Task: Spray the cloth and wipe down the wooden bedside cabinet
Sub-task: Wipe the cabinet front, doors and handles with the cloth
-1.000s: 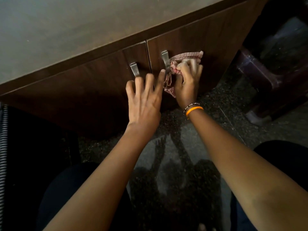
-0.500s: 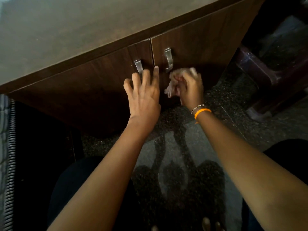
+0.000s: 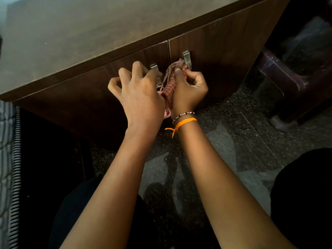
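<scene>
Hiding most of the left door handle (image 3: 154, 67) behind the left hand (image 3: 139, 97), with only its top end showing. Covering the lower end of the right door handle (image 3: 186, 58) with the bunched cloth (image 3: 168, 87). Cut off at the frame edges: dark plastic furniture (image 3: 291, 83) at right, a striped ribbed thing (image 3: 9, 159) at left, too partial to identify. Dim light; grain of the cabinet front hard to read. No spray bottle to be seen anywhere.

Reaching forward and down with both bare forearms from the lower frame, wrists nearly touching. Left hand back-up, fingers spread and curled like a claw, tips against the left door of the wooden bedside cabinet (image 3: 224, 51); grip loose, clamped on nothing visible. Right hand (image 3: 188, 88) curled into a fist, thumb up, beaded bracelet (image 3: 183, 115) and orange thread (image 3: 181, 123) at the wrist.

Held tight in the right grip: pink checked cloth, crumpled, loose threads trailing toward the left hand. Pressed near the seam between the two doors, just beside the right handle, lower folds hanging between the two wrists. Speckled stone floor (image 3: 242, 141) below.
</scene>
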`<action>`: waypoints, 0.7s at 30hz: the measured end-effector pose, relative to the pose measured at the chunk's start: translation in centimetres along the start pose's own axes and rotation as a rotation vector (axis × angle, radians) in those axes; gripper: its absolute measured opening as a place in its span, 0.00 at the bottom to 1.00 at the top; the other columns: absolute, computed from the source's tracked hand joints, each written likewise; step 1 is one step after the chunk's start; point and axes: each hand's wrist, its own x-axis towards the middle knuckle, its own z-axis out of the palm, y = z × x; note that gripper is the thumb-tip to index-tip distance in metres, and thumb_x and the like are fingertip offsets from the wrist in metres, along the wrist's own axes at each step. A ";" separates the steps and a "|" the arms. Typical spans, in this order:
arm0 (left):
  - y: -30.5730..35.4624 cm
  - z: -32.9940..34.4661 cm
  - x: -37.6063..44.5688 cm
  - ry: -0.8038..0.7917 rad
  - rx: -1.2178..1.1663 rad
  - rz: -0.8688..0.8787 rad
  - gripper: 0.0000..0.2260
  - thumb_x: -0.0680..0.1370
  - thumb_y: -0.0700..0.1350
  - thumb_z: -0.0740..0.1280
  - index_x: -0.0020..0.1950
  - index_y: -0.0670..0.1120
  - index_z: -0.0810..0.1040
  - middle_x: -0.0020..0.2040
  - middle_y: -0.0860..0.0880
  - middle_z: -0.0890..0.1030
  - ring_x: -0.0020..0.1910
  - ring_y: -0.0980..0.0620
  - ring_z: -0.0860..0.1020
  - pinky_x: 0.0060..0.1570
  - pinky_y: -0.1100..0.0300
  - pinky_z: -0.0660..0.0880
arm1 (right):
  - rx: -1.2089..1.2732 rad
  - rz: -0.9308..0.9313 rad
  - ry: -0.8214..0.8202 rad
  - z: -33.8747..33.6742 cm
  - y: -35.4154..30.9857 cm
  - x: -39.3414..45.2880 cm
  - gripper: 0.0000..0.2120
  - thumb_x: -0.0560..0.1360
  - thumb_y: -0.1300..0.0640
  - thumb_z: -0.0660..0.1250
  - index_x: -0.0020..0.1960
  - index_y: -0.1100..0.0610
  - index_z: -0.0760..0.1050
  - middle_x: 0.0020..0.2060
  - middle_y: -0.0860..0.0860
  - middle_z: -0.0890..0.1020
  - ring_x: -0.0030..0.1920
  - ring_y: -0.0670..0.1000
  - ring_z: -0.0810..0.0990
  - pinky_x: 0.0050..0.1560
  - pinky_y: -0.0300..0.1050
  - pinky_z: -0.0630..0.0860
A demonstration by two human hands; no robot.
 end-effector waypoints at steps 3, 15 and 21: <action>0.3 0.4 -0.2 -0.028 -0.025 0.034 0.20 0.71 0.44 0.52 0.51 0.51 0.82 0.49 0.46 0.77 0.51 0.40 0.71 0.53 0.46 0.61 | 0.049 0.172 0.055 -0.2 0.9 0.0 0.15 0.65 0.70 0.72 0.29 0.54 0.74 0.31 0.53 0.80 0.37 0.53 0.79 0.42 0.50 0.79; 0.8 2.6 -1.7 -0.142 0.150 0.323 0.31 0.68 0.37 0.58 0.72 0.50 0.65 0.55 0.44 0.75 0.52 0.42 0.72 0.53 0.44 0.67 | -0.069 0.346 0.154 -7.6 5.6 3.2 0.06 0.69 0.70 0.69 0.43 0.61 0.76 0.36 0.53 0.78 0.35 0.48 0.75 0.36 0.39 0.75; 1.5 4.4 -1.8 -0.131 0.228 0.352 0.32 0.70 0.41 0.52 0.75 0.56 0.58 0.52 0.45 0.74 0.50 0.43 0.73 0.47 0.48 0.69 | -0.079 -0.181 -0.064 -3.9 0.2 2.7 0.11 0.68 0.66 0.68 0.47 0.56 0.73 0.43 0.48 0.77 0.42 0.39 0.75 0.48 0.36 0.74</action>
